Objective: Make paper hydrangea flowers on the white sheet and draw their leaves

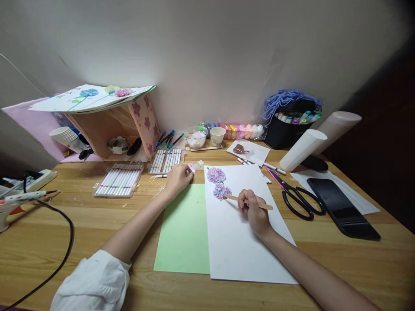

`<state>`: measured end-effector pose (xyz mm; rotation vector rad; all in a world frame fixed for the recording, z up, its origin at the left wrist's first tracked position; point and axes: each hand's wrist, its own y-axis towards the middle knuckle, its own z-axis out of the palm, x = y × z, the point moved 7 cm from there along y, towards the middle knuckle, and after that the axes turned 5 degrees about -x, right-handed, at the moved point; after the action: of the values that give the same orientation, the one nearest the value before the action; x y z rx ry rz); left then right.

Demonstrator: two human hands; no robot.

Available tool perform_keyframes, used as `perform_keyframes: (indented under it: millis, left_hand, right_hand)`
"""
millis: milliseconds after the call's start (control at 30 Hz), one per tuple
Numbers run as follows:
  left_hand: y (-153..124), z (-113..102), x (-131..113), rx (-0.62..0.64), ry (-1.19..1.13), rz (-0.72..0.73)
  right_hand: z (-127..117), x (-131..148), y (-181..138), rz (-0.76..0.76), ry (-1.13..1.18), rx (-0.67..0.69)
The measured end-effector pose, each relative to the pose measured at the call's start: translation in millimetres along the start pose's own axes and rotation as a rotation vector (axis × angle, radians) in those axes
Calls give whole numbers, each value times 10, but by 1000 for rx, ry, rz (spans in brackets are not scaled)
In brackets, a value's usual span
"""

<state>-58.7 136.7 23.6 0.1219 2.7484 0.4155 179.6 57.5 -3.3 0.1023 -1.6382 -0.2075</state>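
A white sheet (240,242) lies on the wooden desk with two pink and purple clay flowers (218,182) near its top. My right hand (253,211) is closed on a flat wooden stick (249,201), and the stick's tip touches the lower flower. My left hand (178,178) rests at the top edge of a green sheet (184,233), fingers pinched at a small pale pink clay piece (193,166).
Black scissors (296,196) and a black phone (342,207) lie to the right, with two white rolls (304,149) and a marker bag (287,125) behind. Marker trays (118,179), paper cups (217,135), clay packs and a wooden box (106,129) stand at the back. A glue gun (19,203) and cable lie left.
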Motion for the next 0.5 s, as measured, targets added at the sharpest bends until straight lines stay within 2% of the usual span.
perform_keyframes:
  millis: [167,500]
  left_hand:
    - [72,-66,36,-44,53,-44]
    - [75,-8,13,-6,79,-79]
  right_hand:
    - [5,-19,-2,0,-18,17]
    - [-18,-77,-8,12,-26,3]
